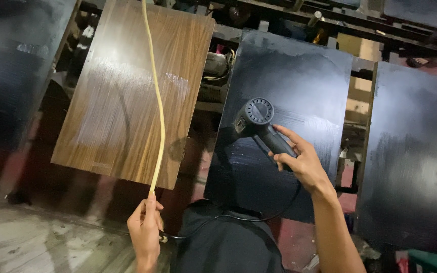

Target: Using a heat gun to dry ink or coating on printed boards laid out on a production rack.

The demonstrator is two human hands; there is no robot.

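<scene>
1. At far left, glossy black board [11, 76] leaning on the rack.
2. Next, brown wood-grain panel [132, 91], yellow cord [159, 108] hanging across it.
3. Below, left hand [145, 227] fisted on the cord's end.
4. Right of centre, right hand [302, 163] clasping black heat gun [259, 119], over wet black panel [284, 126].

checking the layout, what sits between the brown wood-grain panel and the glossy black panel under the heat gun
In the head view, no board fills that stretch: between the brown wood-grain panel and the glossy black panel is a dark open gap showing rack framework and some machinery behind.
</scene>
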